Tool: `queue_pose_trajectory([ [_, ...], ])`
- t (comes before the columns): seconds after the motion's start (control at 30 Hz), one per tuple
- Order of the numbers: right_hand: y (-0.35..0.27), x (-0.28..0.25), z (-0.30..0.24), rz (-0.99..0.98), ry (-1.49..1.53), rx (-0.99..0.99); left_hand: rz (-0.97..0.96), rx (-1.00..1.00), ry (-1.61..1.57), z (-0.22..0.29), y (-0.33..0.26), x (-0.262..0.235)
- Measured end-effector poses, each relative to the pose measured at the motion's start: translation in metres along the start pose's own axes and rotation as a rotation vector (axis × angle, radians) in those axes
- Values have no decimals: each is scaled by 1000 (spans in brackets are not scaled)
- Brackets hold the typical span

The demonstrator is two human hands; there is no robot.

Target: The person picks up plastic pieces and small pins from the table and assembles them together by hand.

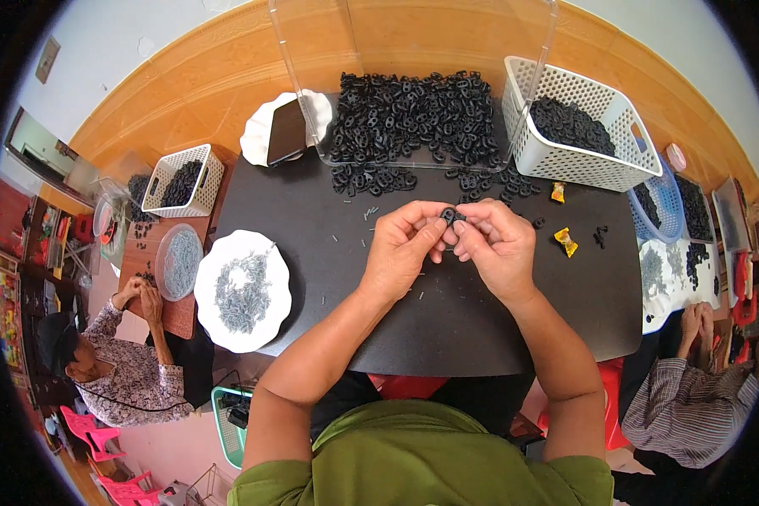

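Above the middle of the dark table, my left hand and my right hand meet, fingers closed in a pinch. Between their fingertips is a small black plastic cord lock with round holes. Both hands grip it; part of it is covered by the thumbs. Just beyond them lie loose black cord locks. Many more fill a clear plastic bin behind. To the left, a white scalloped plate bears a heap of small metal springs, and a few springs are scattered beside my left hand.
A white perforated basket of black parts stands back right, near two yellow wrapped sweets. A dark phone rests on another white plate at back left. Other people work at the left and right.
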State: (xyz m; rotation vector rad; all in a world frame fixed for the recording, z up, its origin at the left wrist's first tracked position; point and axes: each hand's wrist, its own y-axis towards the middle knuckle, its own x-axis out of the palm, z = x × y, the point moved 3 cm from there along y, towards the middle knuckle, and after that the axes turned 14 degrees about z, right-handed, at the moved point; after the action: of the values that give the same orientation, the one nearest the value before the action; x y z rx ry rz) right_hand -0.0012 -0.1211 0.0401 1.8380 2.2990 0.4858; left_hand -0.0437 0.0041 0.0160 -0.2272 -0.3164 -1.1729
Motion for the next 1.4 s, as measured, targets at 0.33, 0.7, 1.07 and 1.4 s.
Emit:
queue_pose_trajectory([
  [0.33,1,-3,4,-32,6,-1,-3,-33,51,5,0,0],
  [0.7,-2,0,2,17,-4,-52,8,-36,87,3,-1,-2],
  [1.07,-3,1,4,11,69,-36,6,-29,76,5,0,-2],
  [1.4,-1,-1,-2,-90,24,-22,-128,53,272,13,5,-9],
])
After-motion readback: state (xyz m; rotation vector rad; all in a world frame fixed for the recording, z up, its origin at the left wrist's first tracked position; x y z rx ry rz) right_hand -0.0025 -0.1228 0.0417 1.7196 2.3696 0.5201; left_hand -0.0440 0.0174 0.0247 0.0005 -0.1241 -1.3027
